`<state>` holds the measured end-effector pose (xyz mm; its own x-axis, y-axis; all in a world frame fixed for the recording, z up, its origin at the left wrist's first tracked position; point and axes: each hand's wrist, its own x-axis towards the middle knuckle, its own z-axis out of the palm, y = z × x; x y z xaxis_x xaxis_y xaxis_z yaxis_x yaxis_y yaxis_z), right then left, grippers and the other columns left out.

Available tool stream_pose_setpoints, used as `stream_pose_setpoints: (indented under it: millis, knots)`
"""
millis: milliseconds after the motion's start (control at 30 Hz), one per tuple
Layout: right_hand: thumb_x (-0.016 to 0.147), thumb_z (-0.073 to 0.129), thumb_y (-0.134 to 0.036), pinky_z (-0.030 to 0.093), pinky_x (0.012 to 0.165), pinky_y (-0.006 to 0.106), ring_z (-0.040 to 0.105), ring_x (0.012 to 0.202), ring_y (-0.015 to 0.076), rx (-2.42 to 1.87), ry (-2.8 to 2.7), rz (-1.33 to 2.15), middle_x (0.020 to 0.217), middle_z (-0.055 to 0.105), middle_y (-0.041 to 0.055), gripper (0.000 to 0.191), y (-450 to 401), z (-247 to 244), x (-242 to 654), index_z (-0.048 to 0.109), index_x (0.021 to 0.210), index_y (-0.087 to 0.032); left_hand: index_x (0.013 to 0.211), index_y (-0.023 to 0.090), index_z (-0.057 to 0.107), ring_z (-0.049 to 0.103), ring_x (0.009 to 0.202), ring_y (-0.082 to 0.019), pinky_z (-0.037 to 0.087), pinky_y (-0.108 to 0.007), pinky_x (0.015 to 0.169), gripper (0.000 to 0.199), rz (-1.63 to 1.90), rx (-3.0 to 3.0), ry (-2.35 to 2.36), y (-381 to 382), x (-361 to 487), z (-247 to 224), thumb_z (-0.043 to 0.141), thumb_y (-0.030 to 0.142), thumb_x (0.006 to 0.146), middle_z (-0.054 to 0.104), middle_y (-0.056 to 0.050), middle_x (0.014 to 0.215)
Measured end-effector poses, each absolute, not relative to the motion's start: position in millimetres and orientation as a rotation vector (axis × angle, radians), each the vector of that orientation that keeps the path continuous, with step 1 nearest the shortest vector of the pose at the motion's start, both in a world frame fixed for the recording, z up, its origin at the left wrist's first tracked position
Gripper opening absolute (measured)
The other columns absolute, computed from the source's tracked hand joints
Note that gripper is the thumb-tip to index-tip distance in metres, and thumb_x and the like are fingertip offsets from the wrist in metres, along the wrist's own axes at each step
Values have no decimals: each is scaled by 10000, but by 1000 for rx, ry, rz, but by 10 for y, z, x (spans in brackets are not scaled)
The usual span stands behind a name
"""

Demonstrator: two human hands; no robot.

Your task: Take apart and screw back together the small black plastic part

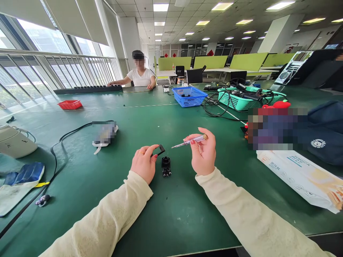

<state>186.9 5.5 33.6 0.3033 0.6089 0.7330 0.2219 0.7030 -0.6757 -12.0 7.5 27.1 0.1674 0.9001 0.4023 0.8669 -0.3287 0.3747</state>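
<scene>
Between its thumb and fingers, my left hand (144, 162) pinches a small black plastic frame (161, 150), held tilted just above the table. My right hand (204, 151) grips a screwdriver with a clear handle (197, 139), which looks like a voltage tester; its thin tip points left toward the frame without touching it. On the green table (182, 210), below and between both hands, lies a black plastic part (165, 166) with a round opening and small metal prongs at its near end. Neither hand touches that part.
Beyond my hands stand a blue basket (189, 97) and a green basket (238, 101) full of cables. A red tray (70, 104) is at far left. A white packet (297, 175) and a dark bag (328, 132) lie right. Across the table sits a person (142, 76).
</scene>
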Motion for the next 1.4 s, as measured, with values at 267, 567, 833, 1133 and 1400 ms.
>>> stream_pose_setpoints:
  millis: [267, 567, 833, 1133, 1400]
  knots:
    - [939, 510, -241, 577, 775, 374, 686, 815, 177, -911, -1380, 286, 892, 688, 47, 261, 62, 315, 1865, 463, 1195, -229, 1216, 265, 677, 513, 1181, -365, 454, -550, 989, 393, 381, 2398, 2036, 20, -217, 182, 439, 237, 905, 597, -143, 1259]
    - [937, 508, -248, 568, 775, 363, 686, 787, 173, -914, -1371, 283, 889, 684, 48, 264, 67, 333, 1864, 470, 1196, -216, 1305, 330, 522, 297, 1406, -391, 176, -750, 1082, 489, 411, 2482, 1512, -44, 18, 70, 598, 448, 836, 487, -65, 1459]
    - [931, 500, -255, 571, 770, 369, 689, 776, 176, -945, -1377, 288, 883, 691, 48, 263, 85, 314, 1871, 471, 1190, -219, 1124, 259, 546, 506, 1211, -290, 225, -675, 1099, 302, 558, 2462, 1556, -51, 2, 40, 592, 319, 831, 623, -80, 1205]
    - [912, 510, -257, 581, 746, 369, 694, 757, 178, -954, -1405, 322, 859, 689, 42, 266, 100, 308, 1876, 479, 1173, -212, 1152, 272, 615, 536, 1131, -278, 309, -586, 1081, 285, 484, 2405, 1807, -59, -21, 102, 495, 295, 895, 576, -87, 1163]
    - [893, 521, -262, 582, 733, 378, 692, 719, 176, -997, -1399, 354, 856, 696, 38, 276, 121, 301, 1901, 486, 1163, -213, 1246, 296, 597, 541, 1098, -282, 452, -451, 977, 402, 350, 2500, 1959, 1, -668, 92, 554, 329, 848, 578, -91, 1189]
